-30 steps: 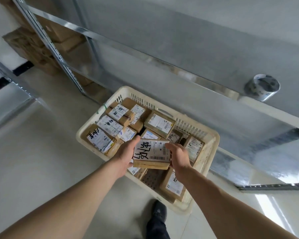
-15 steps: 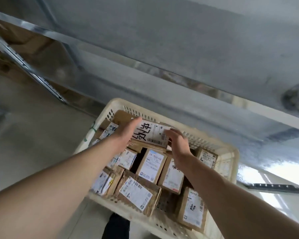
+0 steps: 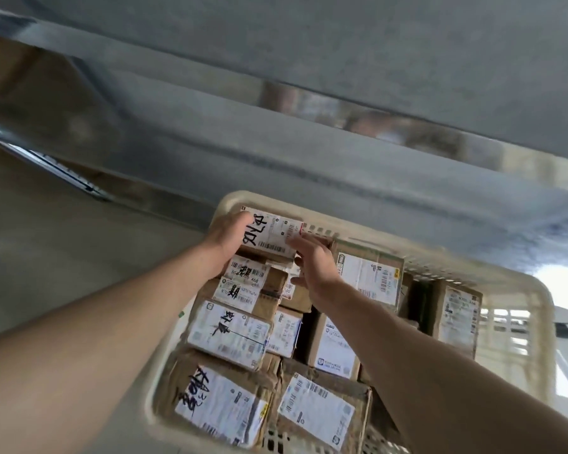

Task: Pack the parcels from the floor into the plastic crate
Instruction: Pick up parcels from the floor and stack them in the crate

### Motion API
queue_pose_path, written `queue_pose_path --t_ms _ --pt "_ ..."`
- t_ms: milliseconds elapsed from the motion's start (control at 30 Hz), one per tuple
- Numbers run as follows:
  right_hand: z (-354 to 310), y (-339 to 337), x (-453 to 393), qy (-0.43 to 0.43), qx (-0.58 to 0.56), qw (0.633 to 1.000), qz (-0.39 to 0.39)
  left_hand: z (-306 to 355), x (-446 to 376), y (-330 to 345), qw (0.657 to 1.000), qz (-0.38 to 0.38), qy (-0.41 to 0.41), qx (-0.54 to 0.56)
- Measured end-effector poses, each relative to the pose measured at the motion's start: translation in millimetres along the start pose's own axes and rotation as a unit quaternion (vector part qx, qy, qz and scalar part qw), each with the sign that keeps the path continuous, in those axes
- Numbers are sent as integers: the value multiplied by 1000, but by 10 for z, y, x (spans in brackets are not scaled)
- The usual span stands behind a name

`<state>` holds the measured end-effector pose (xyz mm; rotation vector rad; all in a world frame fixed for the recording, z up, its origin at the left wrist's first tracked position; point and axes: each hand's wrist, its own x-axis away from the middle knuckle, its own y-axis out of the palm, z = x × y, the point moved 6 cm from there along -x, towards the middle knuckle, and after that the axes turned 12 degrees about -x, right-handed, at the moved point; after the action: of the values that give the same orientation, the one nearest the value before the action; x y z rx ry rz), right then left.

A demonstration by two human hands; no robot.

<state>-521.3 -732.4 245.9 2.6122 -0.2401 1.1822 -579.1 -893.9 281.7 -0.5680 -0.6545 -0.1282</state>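
Observation:
A cream plastic crate on the floor holds several brown cardboard parcels with white labels. A parcel with black handwriting on its label rests at the crate's far left corner, on top of other parcels. My left hand grips its left edge. My right hand touches its right near corner, fingers spread over the parcels below. Another large parcel lies just right of my right hand.
A grey metal shelf rack runs across behind the crate, its lower shelf edge close above the far rim. Cardboard boxes sit blurred at the far left. Pale floor extends left of the crate.
Both hands have carried the handwritten parcel from the crate's near middle to its far left corner and lowered it there. The camera has moved closer over the crate.

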Motion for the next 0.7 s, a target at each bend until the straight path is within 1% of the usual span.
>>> queue_pose_path --t_ms 100,167,267,367,433,533,633,700 --pt "96 81 -1 24 -20 1000 0 -76 19 -41 999 -12 -1 -35" --pt "87 110 10 29 -16 999 1 -38 57 -30 997 -6 20 -80" --pt "40 130 35 43 14 999 1 25 144 -8 970 44 38 -236" --pt "-11 138 52 44 41 998 5 0 157 2 946 64 28 -317" --pt "-37 135 94 45 50 998 5 0 184 -31 941 51 7 -334" --pt "-97 98 224 40 32 999 -4 26 240 -111 947 30 -19 -321" --pt "-196 -55 442 27 11 1000 0 74 331 -184 951 40 -27 -306" --pt "-277 -237 627 14 -1 1000 6 149 447 -158 961 42 -25 -271"
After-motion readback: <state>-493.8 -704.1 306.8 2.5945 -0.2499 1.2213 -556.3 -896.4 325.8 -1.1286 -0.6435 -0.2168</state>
